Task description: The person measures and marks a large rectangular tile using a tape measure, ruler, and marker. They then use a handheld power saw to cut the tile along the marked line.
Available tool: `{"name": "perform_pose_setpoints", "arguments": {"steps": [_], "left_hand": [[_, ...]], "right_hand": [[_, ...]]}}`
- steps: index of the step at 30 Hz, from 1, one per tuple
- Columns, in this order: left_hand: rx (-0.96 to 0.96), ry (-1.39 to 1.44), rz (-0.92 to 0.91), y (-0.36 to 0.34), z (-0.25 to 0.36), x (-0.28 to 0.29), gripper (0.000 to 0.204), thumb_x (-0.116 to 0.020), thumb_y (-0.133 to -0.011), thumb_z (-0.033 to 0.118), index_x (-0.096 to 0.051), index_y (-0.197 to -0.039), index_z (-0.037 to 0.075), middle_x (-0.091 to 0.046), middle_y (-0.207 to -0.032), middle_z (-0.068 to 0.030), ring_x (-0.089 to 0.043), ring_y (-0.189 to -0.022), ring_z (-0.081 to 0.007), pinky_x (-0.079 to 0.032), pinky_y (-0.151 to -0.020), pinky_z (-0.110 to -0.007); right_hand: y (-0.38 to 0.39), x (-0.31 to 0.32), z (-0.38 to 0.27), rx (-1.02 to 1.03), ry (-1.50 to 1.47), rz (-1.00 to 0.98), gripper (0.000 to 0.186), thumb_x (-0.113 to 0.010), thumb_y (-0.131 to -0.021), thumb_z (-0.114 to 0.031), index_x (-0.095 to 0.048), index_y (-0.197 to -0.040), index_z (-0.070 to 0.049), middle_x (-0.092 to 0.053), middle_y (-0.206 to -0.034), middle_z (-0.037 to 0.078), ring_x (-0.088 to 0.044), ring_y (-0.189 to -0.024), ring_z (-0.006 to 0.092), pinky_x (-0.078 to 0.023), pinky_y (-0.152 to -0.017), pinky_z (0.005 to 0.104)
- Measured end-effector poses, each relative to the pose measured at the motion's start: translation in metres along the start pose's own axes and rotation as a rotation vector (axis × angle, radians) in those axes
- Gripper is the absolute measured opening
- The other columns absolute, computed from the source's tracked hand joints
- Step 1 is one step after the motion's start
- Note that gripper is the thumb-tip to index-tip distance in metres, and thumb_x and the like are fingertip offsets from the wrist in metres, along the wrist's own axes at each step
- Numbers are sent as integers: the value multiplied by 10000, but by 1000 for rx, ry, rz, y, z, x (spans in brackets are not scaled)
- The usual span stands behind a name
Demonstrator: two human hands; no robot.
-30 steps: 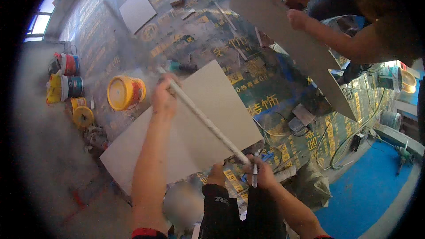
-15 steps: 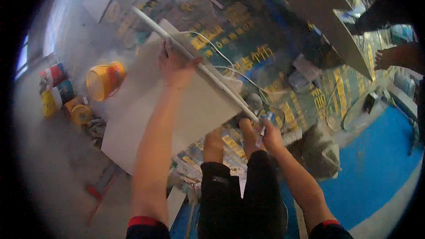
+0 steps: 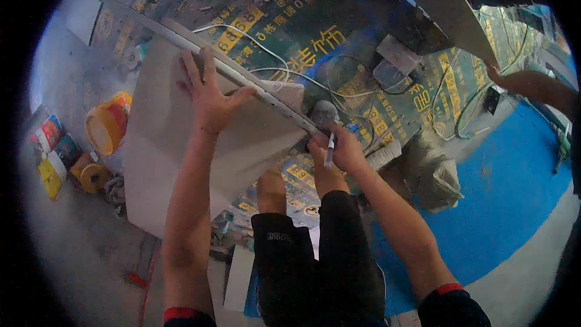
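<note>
Pressing smooth grey tile [image 3: 175, 145], hands [image 3: 209, 100].

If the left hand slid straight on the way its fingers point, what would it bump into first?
The left hand lies flat on the grey tile, fingers pointing up-picture. The long straightedge across the tile lies right at its fingertips, so probably that first.

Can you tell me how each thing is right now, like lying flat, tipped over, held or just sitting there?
Large pale grey square tile: lying flat on the floor.
Long white straightedge: laid across the tile.
Left hand: spread, pressing the straightedge.
Right hand: gripping a thin white pen.
Yellow plastic bucket: tipped on its side.
White cable: loose on the floor.
</note>
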State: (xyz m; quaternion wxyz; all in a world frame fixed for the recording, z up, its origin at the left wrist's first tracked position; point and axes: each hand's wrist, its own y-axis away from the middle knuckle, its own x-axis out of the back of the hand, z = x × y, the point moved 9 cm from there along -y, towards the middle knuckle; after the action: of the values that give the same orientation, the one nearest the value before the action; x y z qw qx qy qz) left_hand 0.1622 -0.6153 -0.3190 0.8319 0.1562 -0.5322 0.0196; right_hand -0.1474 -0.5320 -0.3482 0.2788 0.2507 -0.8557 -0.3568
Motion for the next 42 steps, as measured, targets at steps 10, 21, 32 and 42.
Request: {"name": "perform_pose_setpoints", "arguments": {"steps": [10, 21, 32, 42], "left_hand": [[-35, -30, 43, -1, -2, -7, 1127, -799, -618, 629, -244, -1537, 290, -63, -1597, -247, 18, -1471, -458, -47, -1086, -706], [-6, -106, 2, -6, -8, -7, 1106, -791, -598, 661, -324, -1512, 249, -49, -1598, -234, -16, -1462, -474, -55, -1074, -725], [85, -82, -69, -5, -1, 6, 1319, -721, -591, 748, -144, -1538, 34, -47, -1598, -233, 36, -1466, -460, -7, -1065, -731], [82, -98, -106, -4, -5, -2, 1378, -745, -582, 733, -60, -1540, 16, 24, -1612, -213, 101, -1463, -458, 51, -1068, -715]], "right_hand": [[-10, -5, 7, -37, -123, -9, 289, -696, -889, -265, -650, -1029, -17, -676, -844, 107, -629, -771, 156, -509, -729, 325], [-11, -5, 12, 34, -59, -15, 344, -706, -881, -315, -642, -1102, -60, -685, -956, 162, -653, -893, 273, -494, -801, 378], [-9, -15, 16, -79, -207, -11, 274, -660, -926, -196, -614, -1087, 21, -658, -880, 103, -619, -789, 153, -501, -729, 325], [-8, -14, 37, -101, -201, 14, 358, -703, -837, -171, -604, -1136, -1, -678, -925, 147, -655, -815, 230, -512, -755, 353]]}}
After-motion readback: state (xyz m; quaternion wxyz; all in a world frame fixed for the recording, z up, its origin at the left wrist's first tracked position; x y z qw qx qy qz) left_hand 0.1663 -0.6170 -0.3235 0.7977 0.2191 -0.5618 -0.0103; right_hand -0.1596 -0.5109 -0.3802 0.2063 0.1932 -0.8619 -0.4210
